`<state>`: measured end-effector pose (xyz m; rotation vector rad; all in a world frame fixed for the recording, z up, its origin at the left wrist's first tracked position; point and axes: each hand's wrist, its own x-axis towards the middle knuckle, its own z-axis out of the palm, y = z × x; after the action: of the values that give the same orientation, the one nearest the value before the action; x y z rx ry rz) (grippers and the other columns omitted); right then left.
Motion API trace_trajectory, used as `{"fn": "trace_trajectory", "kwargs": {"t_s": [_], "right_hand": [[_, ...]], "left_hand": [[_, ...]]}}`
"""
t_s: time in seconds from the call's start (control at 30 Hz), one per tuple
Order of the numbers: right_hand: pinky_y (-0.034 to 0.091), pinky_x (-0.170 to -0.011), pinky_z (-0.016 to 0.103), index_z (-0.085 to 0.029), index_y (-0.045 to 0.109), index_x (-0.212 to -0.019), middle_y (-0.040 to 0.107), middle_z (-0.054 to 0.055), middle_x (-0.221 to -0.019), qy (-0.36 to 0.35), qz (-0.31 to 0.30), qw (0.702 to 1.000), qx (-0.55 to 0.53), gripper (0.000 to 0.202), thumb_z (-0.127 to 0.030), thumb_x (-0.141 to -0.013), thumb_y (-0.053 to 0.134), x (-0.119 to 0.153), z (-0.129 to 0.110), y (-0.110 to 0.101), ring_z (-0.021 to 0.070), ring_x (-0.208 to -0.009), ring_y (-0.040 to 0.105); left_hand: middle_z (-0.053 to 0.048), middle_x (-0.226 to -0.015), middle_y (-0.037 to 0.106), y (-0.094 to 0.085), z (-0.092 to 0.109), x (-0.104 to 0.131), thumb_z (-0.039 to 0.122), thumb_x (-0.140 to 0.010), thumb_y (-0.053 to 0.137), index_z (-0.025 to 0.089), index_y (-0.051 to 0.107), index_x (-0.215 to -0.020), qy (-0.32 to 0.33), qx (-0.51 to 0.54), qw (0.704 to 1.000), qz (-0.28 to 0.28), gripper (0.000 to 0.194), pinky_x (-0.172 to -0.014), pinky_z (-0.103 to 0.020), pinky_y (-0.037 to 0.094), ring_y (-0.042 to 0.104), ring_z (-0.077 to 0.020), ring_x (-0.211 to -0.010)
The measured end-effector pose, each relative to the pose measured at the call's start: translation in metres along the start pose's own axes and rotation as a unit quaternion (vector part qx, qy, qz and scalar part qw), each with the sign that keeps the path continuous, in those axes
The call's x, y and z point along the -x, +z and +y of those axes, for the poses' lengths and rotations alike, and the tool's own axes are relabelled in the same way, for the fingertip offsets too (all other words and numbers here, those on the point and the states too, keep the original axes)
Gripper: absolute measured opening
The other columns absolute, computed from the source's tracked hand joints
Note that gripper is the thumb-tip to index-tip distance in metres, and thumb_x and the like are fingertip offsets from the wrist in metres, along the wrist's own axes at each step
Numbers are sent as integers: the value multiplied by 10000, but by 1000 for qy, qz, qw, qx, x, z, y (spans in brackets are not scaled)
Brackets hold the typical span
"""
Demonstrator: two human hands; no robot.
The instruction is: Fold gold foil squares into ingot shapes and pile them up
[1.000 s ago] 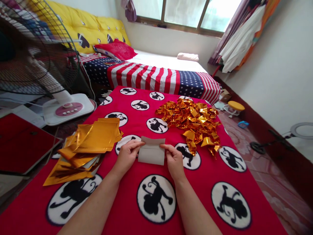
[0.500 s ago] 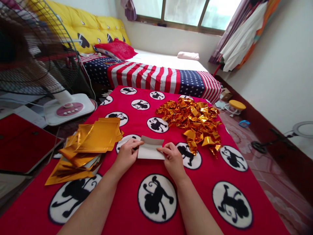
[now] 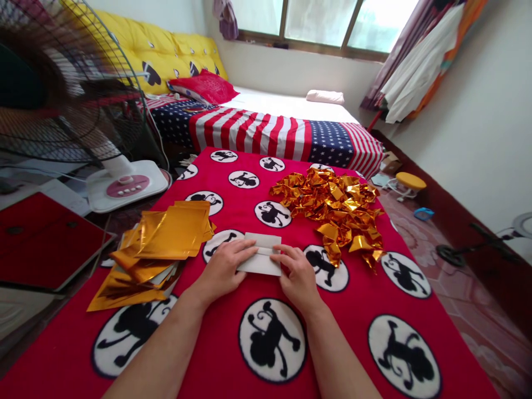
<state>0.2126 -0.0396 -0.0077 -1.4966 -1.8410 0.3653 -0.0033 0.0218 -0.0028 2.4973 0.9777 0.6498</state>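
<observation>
A small sheet of paper (image 3: 261,267), pale grey on the side facing up, lies in front of me with folds running across it. My left hand (image 3: 224,267) holds its left side, fingertips on top and thumb by the near corner. On the right side, my right hand (image 3: 300,275) grips it the same way, fingers bent over the edge. To the left is a loose stack of flat gold foil sheets (image 3: 174,230). A heap of folded, crinkled gold foil pieces (image 3: 332,202) is at the far right of the table.
The table has a red cloth (image 3: 341,338) printed with black monkeys in white circles. A running fan (image 3: 124,185) stands at the left, near a dark red board (image 3: 45,244). Behind is a bed (image 3: 266,130); a yellow stool (image 3: 410,180) stands on the floor at right.
The paper's far flap, raised before, now lies flatter. My fingers have moved from pinching the edges to reaching over its top. The whole view has shifted slightly.
</observation>
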Motion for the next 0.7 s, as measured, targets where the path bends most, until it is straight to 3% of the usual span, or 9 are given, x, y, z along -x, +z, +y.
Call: {"fn": "trace_trajectory", "kwargs": {"t_s": [0.17, 0.33, 0.5, 0.7], "right_hand": [[460, -888, 393, -272, 719, -1017, 676, 16, -1184, 19, -4, 999, -40, 289, -124, -781, 643, 0, 2, -2, 233, -992, 569], [472, -848, 362, -281, 741, -927, 723, 15, -1080, 24, -2, 996, -86, 174, -232, -893, 577, 0, 3, -4, 206, -930, 597], [473, -826, 343, -242, 689, -707, 735, 17, -1020, 45, 24, 994, -97, 209, -222, -884, 578, -1, 0, -1, 196, -890, 611], [467, -817, 309, -224, 662, -729, 726, 23, -944, 116, 85, 983, -111, 128, -223, -845, 607, 0, -4, 11, 186, -870, 633]], "left_hand": [[-61, -1312, 613, 1, -9, -2, 153, -781, 624, 271, 638, -1230, 22, 43, 999, -2, 464, -1042, -469, 403, 547, -275, -1221], [-57, -1153, 708, 2, -18, 0, 228, -857, 608, 244, 730, -1058, 31, 93, 995, 13, 236, -993, -399, 474, 627, -232, -1128], [-32, -1015, 753, 0, -13, 2, 271, -868, 606, 247, 757, -945, -30, 148, 988, 44, 172, -948, -341, 504, 662, -207, -1060], [-45, -956, 756, 6, -9, -2, 255, -861, 596, 215, 750, -862, -93, 155, 979, 93, 160, -881, -319, 524, 688, -206, -973]]}}
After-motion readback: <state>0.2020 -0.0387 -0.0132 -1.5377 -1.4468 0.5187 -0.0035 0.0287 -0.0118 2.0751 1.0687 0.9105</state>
